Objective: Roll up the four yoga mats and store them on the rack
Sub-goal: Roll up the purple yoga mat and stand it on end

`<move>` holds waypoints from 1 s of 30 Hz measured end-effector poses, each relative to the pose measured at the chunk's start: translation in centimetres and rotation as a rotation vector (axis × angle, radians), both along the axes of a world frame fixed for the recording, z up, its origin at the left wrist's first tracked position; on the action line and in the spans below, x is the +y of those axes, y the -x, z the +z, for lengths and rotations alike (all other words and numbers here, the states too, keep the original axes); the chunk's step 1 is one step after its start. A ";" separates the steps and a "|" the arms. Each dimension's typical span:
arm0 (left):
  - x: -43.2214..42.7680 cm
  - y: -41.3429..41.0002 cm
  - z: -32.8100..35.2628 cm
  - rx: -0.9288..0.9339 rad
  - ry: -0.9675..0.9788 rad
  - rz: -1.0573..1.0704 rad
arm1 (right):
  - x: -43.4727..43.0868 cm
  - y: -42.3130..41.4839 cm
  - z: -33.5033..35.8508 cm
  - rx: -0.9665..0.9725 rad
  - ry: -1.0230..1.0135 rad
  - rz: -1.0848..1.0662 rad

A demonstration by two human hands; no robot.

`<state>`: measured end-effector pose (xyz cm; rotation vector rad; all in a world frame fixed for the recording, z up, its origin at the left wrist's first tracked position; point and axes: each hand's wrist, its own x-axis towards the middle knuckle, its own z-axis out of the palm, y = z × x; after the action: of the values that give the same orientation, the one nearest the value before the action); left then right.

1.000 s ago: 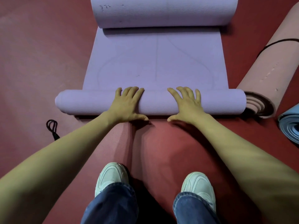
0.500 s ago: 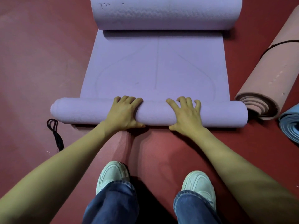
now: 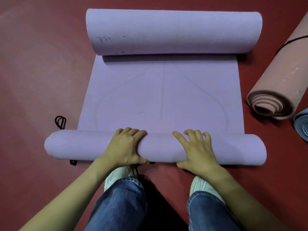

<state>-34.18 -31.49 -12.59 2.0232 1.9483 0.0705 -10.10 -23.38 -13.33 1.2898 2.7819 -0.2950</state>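
Note:
A purple yoga mat [image 3: 160, 100] lies on the red floor, its flat middle stretch showing faint printed lines. Its near end is wound into a roll [image 3: 80, 145] lying crosswise in front of my feet. The far end forms a thicker roll [image 3: 173, 32]. My left hand [image 3: 123, 147] grips the near roll left of centre, fingers curled over the top and thumb tucked under the near side. My right hand [image 3: 196, 150] holds it right of centre, with fingers spread and bent over the top. No rack is in view.
A rolled pink mat [image 3: 283, 77] with a black strap round it lies at the right, its open end toward me. The edge of a rolled blue mat [image 3: 302, 127] shows beside it. A loose black strap [image 3: 60, 121] lies left of the purple mat. My white shoes [image 3: 120, 175] stand just behind the roll.
The near roll has grown thicker and advanced along the mat. Both hands went from lying flat on it to curling round it. My feet have come up close behind the roll.

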 end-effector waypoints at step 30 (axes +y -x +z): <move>3.7 0.4 -1.1 -0.043 -0.224 0.200 | 6.0 -0.2 1.3 0.015 0.112 0.044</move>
<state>-34.62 -27.75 -13.66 1.9305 2.1939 0.3927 -9.92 -17.36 -12.07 1.2046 2.7579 -0.4526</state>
